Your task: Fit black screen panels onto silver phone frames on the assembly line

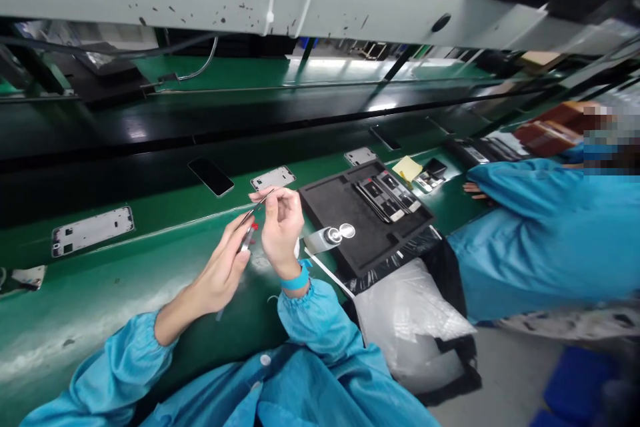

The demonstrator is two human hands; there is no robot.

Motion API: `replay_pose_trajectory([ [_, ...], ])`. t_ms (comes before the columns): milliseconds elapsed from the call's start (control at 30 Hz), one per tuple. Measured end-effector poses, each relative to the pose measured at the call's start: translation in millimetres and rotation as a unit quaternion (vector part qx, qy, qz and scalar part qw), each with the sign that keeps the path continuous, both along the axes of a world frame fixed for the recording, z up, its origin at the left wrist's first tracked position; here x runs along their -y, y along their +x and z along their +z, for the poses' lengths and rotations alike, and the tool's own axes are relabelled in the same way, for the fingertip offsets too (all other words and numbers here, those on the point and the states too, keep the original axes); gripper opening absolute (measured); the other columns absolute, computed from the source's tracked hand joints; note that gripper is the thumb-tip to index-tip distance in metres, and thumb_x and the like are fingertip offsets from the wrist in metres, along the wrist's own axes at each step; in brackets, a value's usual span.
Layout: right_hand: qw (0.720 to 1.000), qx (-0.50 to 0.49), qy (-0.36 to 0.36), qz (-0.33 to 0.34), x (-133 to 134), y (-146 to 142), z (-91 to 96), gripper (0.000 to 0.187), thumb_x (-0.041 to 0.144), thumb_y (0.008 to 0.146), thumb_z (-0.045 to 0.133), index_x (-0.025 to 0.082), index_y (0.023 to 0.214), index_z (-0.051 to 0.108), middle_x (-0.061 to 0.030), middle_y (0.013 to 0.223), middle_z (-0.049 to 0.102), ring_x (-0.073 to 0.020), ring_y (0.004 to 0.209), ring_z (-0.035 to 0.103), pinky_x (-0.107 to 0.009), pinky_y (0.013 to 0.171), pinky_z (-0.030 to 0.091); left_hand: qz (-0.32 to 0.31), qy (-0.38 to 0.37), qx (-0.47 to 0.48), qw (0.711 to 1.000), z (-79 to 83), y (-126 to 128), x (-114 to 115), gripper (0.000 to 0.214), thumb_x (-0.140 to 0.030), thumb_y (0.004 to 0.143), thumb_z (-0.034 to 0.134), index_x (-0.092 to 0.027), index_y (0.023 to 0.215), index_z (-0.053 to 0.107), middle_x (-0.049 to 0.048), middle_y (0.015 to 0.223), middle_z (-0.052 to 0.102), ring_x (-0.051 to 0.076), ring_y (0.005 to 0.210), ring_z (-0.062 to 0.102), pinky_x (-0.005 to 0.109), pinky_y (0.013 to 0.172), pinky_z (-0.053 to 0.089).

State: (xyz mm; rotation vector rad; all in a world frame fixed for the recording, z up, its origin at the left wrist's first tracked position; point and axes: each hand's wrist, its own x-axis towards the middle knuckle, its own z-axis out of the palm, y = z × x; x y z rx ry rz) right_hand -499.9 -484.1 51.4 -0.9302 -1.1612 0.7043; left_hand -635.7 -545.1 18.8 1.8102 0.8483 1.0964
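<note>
I'm seeing bare bench (pixel 125 287) opening to the left of the left hand (pixel 223 275), leaving it room for passing sideways. Between it and the right hand (pixel 283 227), a thin dark tool (pixel 257 207) is bridging the gap. To the right, a bottle (pixel 319 241) is standing near the right hand, and a black tray (pixel 367 250) is blocking the bench beyond. On the far side, a white plate (pixel 273 179) and a dark phone (pixel 211 176) are lying in the way.
</note>
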Motion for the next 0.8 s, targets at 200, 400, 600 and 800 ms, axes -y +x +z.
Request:
replay_pose_trajectory([
  [200, 0.988, 0.152, -0.021, -0.009, -7, 31, -36.0, 0.032, 0.052, 0.111, 0.049, 0.026, 0.093, 0.054, -0.0107, 0.128, 0.061, -0.0258, 0.126, 0.064, -0.045, 0.108, 0.054, 0.107, -0.099, 0.105, 0.984, 7.0, -25, -26, 0.073, -0.067, 0.11, 0.045, -0.017, 0.163, 0.052, 0.0222, 0.153, 0.061, 0.029, 0.116, 0.074, 0.04, 0.089, 0.066],
  [400, 0.925, 0.33, -0.186, 0.036, -13, 42, -108.7, 0.036, 0.049, 0.102, 0.065, 0.025, 0.078, 0.054, -0.0171, 0.119, 0.067, -0.0353, 0.124, 0.06, -0.056, 0.111, 0.046, 0.053, -0.215, 0.333, 0.916, 36.1, -63, -35, 0.091, -0.078, 0.102, 0.054, -0.016, 0.167, 0.044, 0.0151, 0.108, 0.083, 0.027, 0.081, 0.08, 0.038, 0.07, 0.066],
  [600, 0.938, 0.289, -0.187, 0.051, -4, 38, -87.0, 0.056, 0.073, 0.106, 0.042, 0.021, 0.109, 0.065, -0.0188, 0.121, 0.069, -0.0363, 0.123, 0.064, -0.058, 0.106, 0.053, -0.068, -0.297, 0.409, 0.86, 60.9, -53, -8, 0.094, -0.079, 0.103, 0.05, -0.02, 0.173, 0.031, 0.0159, 0.107, 0.082, 0.029, 0.08, 0.08, 0.039, 0.067, 0.064],
  [800, 0.899, 0.019, -0.197, 0.39, 28, 24, 0.0, 0.071, 0.086, 0.102, 0.043, 0.023, 0.115, 0.073, -0.0021, 0.076, 0.067, -0.0221, 0.063, 0.069, -0.042, 0.068, 0.065, -0.132, -0.313, 0.417, 0.843, 72.2, -43, 12, 0.086, -0.078, 0.102, 0.054, -0.023, 0.167, 0.043, 0.0141, 0.106, 0.083, 0.028, 0.08, 0.08, 0.04, 0.071, 0.064],
])
